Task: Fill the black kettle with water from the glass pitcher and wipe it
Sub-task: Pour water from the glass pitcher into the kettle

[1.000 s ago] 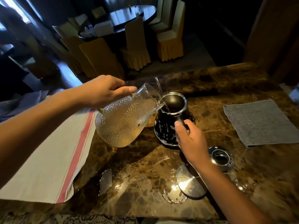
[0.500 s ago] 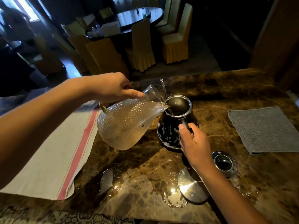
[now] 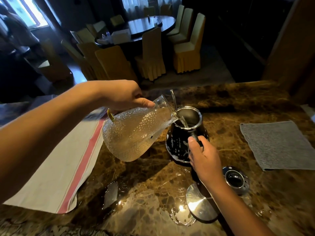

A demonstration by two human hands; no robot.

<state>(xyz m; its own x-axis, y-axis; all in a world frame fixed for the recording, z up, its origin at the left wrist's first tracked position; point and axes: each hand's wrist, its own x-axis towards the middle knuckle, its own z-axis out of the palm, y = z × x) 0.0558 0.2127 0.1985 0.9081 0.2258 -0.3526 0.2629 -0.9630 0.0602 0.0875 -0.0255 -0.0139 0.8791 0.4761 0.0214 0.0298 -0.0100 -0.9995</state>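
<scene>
While water streams in, the black kettle point(image 3: 180, 143) stands lidless, foam-spattered.

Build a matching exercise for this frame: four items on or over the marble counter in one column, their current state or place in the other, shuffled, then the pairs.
Items:
1. glass pitcher
2. black kettle
3. grey cloth
4. kettle lid

States:
A. lies flat at the counter's right side, untouched
B. tilted in the left hand, pouring water
C. stands upright and open, the right hand gripping its handle
D. rests on the counter near the right wrist

Pairs: 1-B, 2-C, 3-A, 4-D
</scene>
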